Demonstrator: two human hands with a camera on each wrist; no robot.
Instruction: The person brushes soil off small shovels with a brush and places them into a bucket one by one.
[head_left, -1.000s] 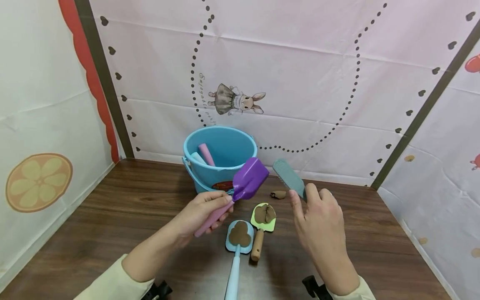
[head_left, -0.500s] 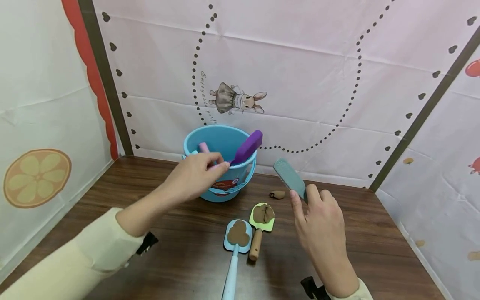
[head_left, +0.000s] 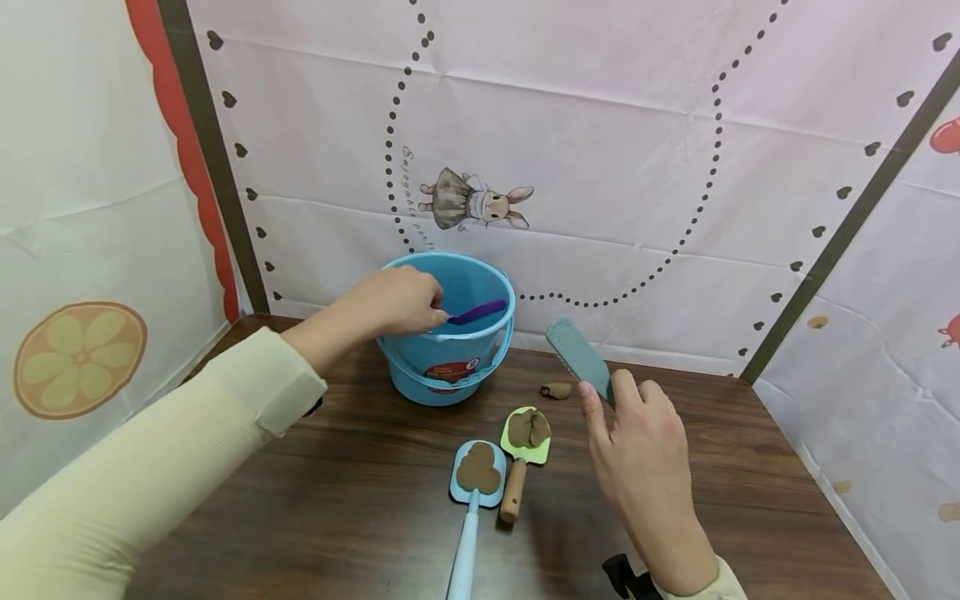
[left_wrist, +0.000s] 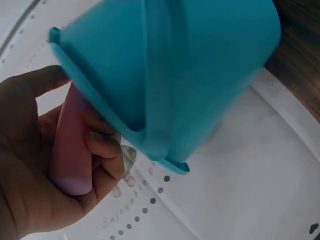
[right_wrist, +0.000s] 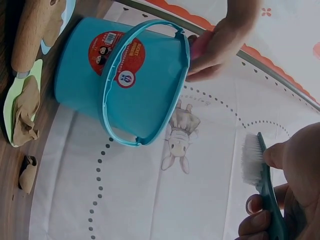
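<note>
My left hand [head_left: 405, 302] is at the mouth of the blue bucket [head_left: 411, 385], holding a small purple toy shovel [head_left: 480, 312]. In the left wrist view, its fingers curl round the shovel's pink handle [left_wrist: 72, 150] beside the bucket's rim. The purple blade dips inside the bucket, partly hidden by the front rim. My right hand [head_left: 647, 454] grips a teal brush [head_left: 579, 354] above the table, to the right of the bucket. White bristles [right_wrist: 252, 159] show on the brush in the right wrist view.
A light blue shovel [head_left: 467, 542] and a green shovel with a wooden handle [head_left: 513, 492] lie on the dark wood table [head_left: 345, 483], each bearing brown clay-like stuff. A small brown lump [head_left: 557, 390] lies right of the bucket. Printed cloth walls [head_left: 600, 183] stand behind and at both sides.
My left hand has carried the purple shovel up over the bucket's rim and lowered its blade inside. The bucket's handle has swung to the right. My right hand stays put with the brush.
</note>
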